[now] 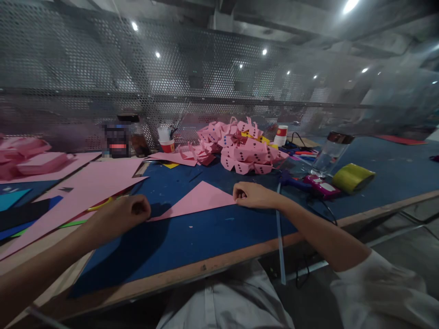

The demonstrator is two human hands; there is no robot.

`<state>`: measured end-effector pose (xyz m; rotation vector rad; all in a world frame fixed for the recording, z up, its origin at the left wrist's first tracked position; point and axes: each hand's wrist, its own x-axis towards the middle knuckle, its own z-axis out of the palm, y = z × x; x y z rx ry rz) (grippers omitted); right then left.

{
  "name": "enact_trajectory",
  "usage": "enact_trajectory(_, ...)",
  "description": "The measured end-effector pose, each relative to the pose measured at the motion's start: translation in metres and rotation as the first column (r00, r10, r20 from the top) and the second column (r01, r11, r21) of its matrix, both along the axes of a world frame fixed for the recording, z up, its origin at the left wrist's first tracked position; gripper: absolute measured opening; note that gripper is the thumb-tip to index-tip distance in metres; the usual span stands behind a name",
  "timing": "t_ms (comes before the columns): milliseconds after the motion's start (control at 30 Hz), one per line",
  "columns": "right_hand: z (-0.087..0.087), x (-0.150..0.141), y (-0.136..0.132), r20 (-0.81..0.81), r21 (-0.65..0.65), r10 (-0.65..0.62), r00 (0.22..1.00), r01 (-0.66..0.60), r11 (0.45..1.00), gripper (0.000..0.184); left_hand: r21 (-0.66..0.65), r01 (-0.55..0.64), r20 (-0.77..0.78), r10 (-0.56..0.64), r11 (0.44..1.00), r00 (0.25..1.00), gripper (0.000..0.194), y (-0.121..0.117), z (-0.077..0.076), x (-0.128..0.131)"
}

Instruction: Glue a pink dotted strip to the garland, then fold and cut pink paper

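A pink sheet of paper (pixel 202 200), folded into a wide triangle, lies on the blue tabletop with its peak pointing away from me. My left hand (pixel 135 211) is closed, its curled fingers at the triangle's left tip. At the right corner, my right hand (pixel 255 195) pinches the paper between thumb and bent fingers. The exact contact of the left fingertips is partly hidden by the hand itself.
Folded pink paper pieces with dark dots (pixel 247 153) are heaped behind the triangle. Large pink sheets (pixel 92 180) lie left. To the right are a magenta glue gun (pixel 320 186), a clear bottle (pixel 329 155), a yellow roll (pixel 353 178) and a pale strip (pixel 280 242) overhanging the table edge.
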<state>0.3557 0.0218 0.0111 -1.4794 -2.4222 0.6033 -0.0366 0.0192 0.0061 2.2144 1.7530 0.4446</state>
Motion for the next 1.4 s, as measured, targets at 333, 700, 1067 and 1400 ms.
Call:
enact_trajectory(333, -0.002, 0.001, 0.001, -0.01, 0.01, 0.001, 1.0, -0.001, 1.0, 0.013, 0.005, 0.381, 0.12, -0.379, 0.925, 0.918, 0.023, 0.001, -0.005, 0.081)
enact_trajectory(700, 0.004, 0.002, -0.001, 0.026, -0.01, -0.017, 1.0, 0.017, 1.0, 0.017, 0.0, 0.372, 0.226, -0.362, 0.928, 0.905, 0.029, 0.007, -0.021, 0.077)
enact_trajectory(1067, 0.015, 0.019, -0.001, 0.087, -0.049, 0.0, 0.996, 0.004, 0.999, 0.022, 0.014, 0.383, 0.245, -0.374, 0.924, 0.894, 0.032, 0.009, -0.022, 0.077)
enact_trajectory(1400, 0.008, 0.017, 0.001, -0.21, 0.144, 0.092, 0.973, -0.063, 0.988, 0.017, 0.09, 0.439, 0.182, -0.448, 0.894, 0.875, 0.028, 0.009, -0.026, 0.074)
